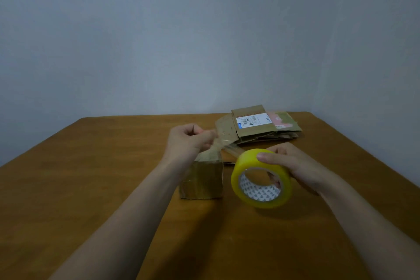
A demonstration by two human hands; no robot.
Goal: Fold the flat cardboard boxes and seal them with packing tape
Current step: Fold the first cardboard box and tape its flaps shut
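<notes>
The folded box (202, 179) stands on the bench (91, 177). Above it, the left hand (188, 138) grip pinches the tape strip (227, 148). The right hand (293, 166), at 3 o'clock, clasps the tape roll (261, 178), evidently tensioning for sealing. Flat boxes (256, 125) wait at 1 o'clock.

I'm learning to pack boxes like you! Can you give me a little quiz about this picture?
1. Which hand holds the roll?
2. True or false: the left hand pinches the tape by its end.
3. The flat boxes lie: A) behind the folded box, B) on the roll, C) under the left hand.
Key: 1 right hand; 2 true; 3 A.
</notes>
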